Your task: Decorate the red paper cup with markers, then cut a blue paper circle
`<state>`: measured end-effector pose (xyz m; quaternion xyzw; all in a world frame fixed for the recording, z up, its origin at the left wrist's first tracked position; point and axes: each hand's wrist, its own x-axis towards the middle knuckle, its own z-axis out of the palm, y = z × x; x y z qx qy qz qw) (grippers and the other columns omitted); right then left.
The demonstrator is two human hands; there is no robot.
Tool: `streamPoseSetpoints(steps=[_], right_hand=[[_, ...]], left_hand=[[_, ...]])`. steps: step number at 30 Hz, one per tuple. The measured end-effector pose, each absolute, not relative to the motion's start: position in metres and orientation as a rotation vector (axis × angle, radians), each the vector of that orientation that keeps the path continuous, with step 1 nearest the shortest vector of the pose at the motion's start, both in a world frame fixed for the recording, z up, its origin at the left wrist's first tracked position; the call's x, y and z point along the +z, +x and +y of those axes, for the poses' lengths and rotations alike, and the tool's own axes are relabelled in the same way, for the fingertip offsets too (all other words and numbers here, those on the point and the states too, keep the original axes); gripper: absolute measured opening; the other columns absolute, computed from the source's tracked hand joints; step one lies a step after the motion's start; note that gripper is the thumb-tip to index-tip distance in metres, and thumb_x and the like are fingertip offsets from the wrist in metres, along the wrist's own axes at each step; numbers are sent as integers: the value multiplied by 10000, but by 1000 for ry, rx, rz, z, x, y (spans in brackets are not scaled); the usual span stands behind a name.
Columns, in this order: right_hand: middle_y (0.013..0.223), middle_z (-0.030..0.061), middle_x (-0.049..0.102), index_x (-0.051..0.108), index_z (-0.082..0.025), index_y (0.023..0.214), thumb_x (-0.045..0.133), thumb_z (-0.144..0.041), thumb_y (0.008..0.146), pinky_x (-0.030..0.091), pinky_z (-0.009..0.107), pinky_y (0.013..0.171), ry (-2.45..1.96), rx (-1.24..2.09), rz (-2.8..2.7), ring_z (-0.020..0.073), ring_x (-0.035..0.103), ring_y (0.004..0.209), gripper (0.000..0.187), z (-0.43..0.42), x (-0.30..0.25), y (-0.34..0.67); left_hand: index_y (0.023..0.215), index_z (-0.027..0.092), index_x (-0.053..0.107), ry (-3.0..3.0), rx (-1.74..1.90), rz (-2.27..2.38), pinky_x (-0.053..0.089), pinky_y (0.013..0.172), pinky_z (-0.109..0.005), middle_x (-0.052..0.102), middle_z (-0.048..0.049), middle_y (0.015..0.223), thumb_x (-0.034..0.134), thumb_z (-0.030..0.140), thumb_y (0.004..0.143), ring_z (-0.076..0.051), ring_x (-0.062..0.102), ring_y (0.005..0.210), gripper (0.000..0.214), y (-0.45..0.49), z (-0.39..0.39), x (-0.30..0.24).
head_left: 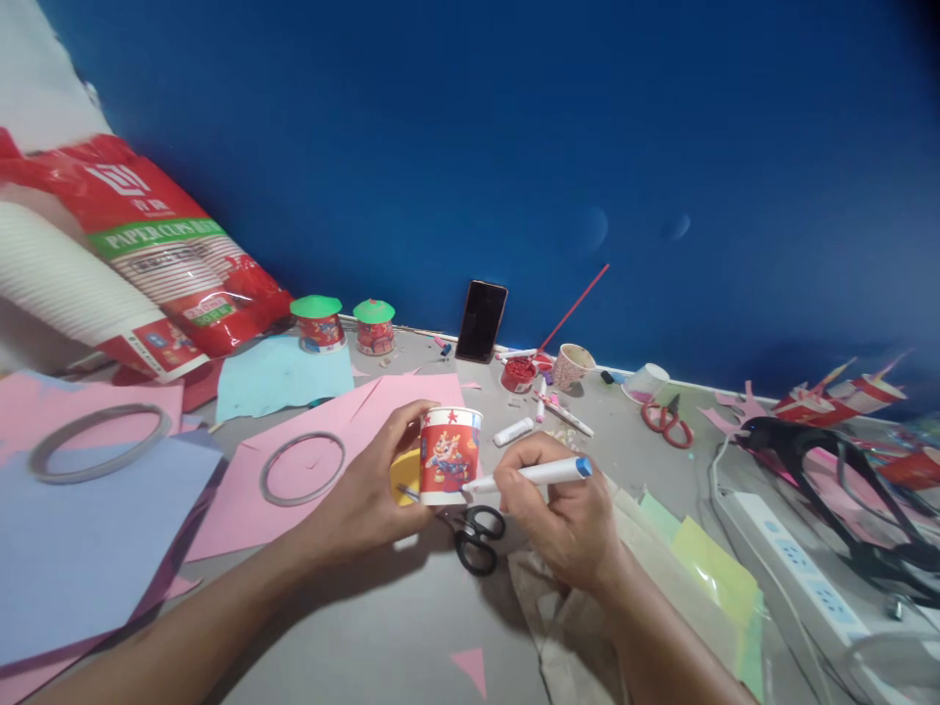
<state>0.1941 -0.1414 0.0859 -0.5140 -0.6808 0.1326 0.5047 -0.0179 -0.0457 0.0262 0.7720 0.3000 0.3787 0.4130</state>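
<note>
My left hand (382, 480) grips a red printed paper cup (451, 455) by its left side, above the table. In my right hand (558, 509) is a white marker (543, 474) with a blue end. The marker's tip meets, or nearly meets, the lower right of the cup's wall. Black-handled scissors (481, 539) lie just below the cup, their blades partly hidden behind it and my left hand. Behind my left fingers shows part of something yellow (407, 477). A marker cap or short white marker (513, 432) lies beyond my right hand.
Pink paper (227, 519), blue sheets (80, 548) and grey rings (303, 468) spread at left. Two cups with green tops (315, 323) stand behind, near a paper cup bag (168, 245). A phone (481, 321) leans on the wall. Red scissors (667, 423) and a power strip (800, 568) lie right.
</note>
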Motion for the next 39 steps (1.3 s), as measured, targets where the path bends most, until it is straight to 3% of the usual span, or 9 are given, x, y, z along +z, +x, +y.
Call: streamPoseSetpoints(steps=[11,21,28,39], right_hand=[[653,-6,719,702,-222,797,644,-231,1004,476,226,489,-1178,191,-1538,126,616,497,215,-141,78,197],[736,3,778,702,-229,805,647,-152,978,556,228,597,-1159,136,-1646,147,735,618,197,-140,87,194],[675,-12,746,675,-222,780,632,-149,968,505,204,523,-1139,202,-1686,120,668,527,206,-141,87,194],[693,0,754,692,-218,779,626,-156,985,518,212,518,-1130,117,-1635,125,678,534,224,-141,87,193]], left_hand=[[1537,292,485,1944,954,733,585,1184,-466,664,-127,1500,801,266,814,-353,702,1397,790,-20,-44,20],[1514,288,498,1957,927,745,599,1148,-448,669,-118,1490,797,242,797,-356,705,1386,778,-19,-47,24],[1490,260,489,1966,907,784,598,1135,-456,660,-133,1474,781,264,781,-361,699,1380,767,-18,-48,31],[1493,272,500,1965,917,747,600,1142,-446,670,-116,1475,780,245,778,-348,711,1374,768,-18,-46,28]])
